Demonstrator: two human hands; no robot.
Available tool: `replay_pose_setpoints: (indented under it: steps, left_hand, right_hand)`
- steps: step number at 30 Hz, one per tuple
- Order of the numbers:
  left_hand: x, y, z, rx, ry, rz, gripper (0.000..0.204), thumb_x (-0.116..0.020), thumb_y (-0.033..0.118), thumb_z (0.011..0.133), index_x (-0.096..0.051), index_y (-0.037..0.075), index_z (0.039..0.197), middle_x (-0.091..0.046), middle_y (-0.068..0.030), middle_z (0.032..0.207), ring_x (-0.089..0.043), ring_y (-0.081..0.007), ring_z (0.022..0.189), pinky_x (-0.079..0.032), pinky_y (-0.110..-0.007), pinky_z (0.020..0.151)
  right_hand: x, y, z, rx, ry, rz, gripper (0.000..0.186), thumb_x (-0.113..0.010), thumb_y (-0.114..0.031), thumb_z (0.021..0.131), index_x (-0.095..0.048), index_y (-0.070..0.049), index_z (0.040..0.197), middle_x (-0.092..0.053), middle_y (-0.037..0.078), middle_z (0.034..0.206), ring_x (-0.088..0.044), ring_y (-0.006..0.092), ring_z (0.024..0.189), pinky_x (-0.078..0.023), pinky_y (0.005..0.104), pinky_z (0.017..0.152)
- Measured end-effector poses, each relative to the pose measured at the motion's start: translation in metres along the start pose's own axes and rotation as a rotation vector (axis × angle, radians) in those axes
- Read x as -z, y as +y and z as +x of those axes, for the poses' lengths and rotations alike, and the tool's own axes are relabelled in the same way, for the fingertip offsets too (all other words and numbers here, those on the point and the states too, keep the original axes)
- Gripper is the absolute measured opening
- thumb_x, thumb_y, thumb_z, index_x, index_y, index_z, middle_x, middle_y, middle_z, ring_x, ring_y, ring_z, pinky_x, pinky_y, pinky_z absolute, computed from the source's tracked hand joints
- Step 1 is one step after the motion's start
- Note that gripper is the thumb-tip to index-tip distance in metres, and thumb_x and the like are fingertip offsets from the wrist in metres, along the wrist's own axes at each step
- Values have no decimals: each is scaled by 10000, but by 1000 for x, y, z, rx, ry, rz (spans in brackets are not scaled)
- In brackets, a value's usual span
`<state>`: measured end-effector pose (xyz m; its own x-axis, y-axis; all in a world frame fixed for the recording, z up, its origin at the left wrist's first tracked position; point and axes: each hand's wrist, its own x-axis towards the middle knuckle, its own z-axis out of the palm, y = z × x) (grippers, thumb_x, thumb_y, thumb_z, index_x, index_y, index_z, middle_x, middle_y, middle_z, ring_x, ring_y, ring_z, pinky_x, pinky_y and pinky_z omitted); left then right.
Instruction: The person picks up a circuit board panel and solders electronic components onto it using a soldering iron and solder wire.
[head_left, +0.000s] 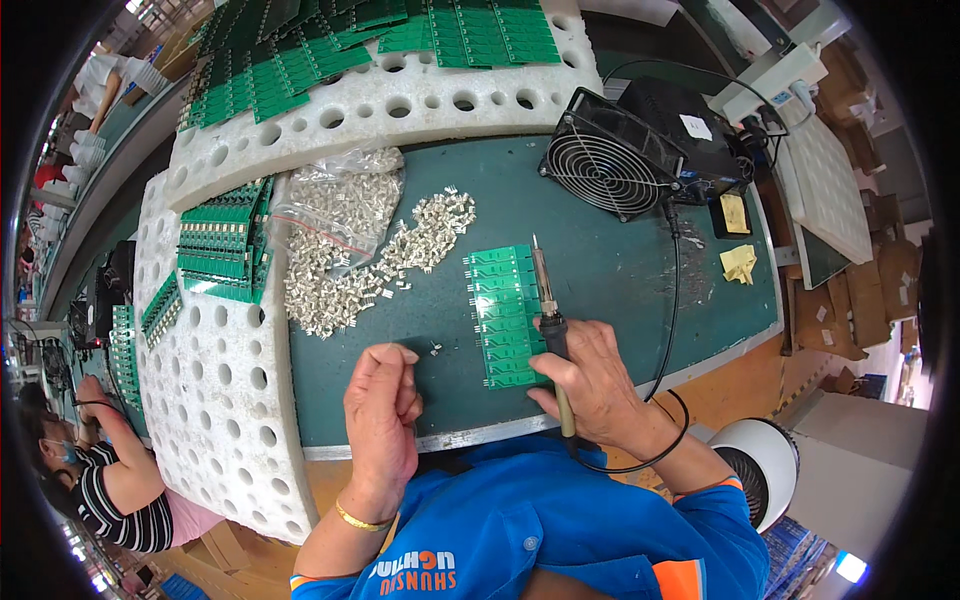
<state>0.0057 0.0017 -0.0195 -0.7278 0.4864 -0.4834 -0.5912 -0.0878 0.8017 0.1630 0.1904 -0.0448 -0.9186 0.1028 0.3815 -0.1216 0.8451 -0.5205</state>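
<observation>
My right hand (pixel 592 385) is wrapped round the handle of a soldering iron (pixel 543 283), whose tip points away from me. The iron lies over the right edge of a green circuit board panel (pixel 500 315), and my fingers are at the panel's near right corner. Small pins stick out along the panel's left edge. My left hand (pixel 380 415) is raised left of the panel with its fingers pinched together; whatever they may hold is too small to make out. One loose small white connector (pixel 435 349) lies on the green mat beside those fingertips.
A pile of white connectors (pixel 335 300) spills beside a clear plastic bag (pixel 350 200). Perforated foam slabs (pixel 215 400) hold green panels (pixel 215 235) at left and back. A black fan (pixel 610 165) stands back right, near yellow sponges (pixel 738 263). The iron's cable loops by my right wrist. Another person (pixel 120 480) sits far left.
</observation>
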Motion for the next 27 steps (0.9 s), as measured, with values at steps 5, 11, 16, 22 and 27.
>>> replay_pose_setpoints:
  steps: [5,11,16,22,27]
  left_hand:
    - [-7,9,-9,-113,-296,480,187,-591,196,1010,-692,39,990,-584,33,847,-463,-18,677,-362,-186,579]
    - [-20,8,-13,-75,-578,608,161,-622,117,986,-698,-18,1033,-667,-54,919,-588,-110,801,-481,-253,708]
    - [-16,12,-10,-51,-588,648,155,-657,109,960,-698,-23,1030,-666,-75,873,-594,-126,750,-477,-266,661]
    - [9,23,-1,-217,-390,726,93,-728,89,897,-747,5,934,-639,-40,774,-525,-88,667,-415,-255,582]
    - [11,33,18,-471,-55,691,70,-758,50,846,-756,19,908,-580,13,711,-425,-56,613,-325,-227,550]
  right_hand:
    - [10,-9,8,9,74,65,540,-809,-111,734,-504,-85,1180,-592,207,1097,-574,372,971,-420,488,819]
    - [-3,-18,28,16,258,324,393,-774,-37,772,-541,-63,1087,-582,111,819,-538,296,672,-420,404,625]
    - [-11,-21,37,79,313,380,313,-739,47,766,-563,-43,1008,-463,71,693,-456,262,564,-366,380,531]
    - [-4,-16,43,42,310,330,296,-738,53,773,-567,-43,993,-464,65,681,-456,252,567,-362,371,533]
    - [7,-10,49,4,269,339,300,-685,-280,935,-578,-30,1063,-566,72,744,-501,237,601,-392,358,601]
